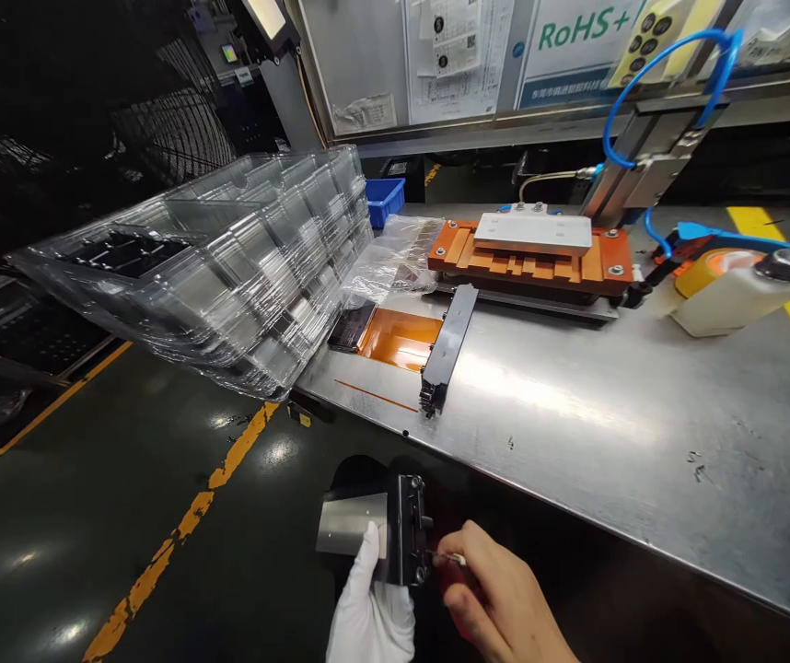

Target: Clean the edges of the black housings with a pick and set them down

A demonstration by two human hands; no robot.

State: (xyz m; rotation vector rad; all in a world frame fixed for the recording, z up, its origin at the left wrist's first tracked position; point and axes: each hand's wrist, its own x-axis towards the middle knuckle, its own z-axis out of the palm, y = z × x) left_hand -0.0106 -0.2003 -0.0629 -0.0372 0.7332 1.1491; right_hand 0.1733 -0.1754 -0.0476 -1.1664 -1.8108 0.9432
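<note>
My left hand [371, 608], in a white glove, grips a black plastic part [403, 529] in front of the bench edge. A shiny metal plate [350, 523] covers the part's left side, and my thumb presses on it. My bare right hand [498, 589] is closed in a pinch around a small thin tool [448, 558]. Its tip meets or nearly meets the part's right edge; the tool's kind is unclear. On the bench, a long black plastic piece [451, 341] lies beside an amber translucent sheet [400, 339].
Clear plastic trays [277, 267] are stacked at the bench's left end, with a blue bin [385, 198] behind. An orange fixture [540, 262] under a pneumatic cylinder stands at the back. A white bottle [733, 295] is at the right of the metal bench [588, 405].
</note>
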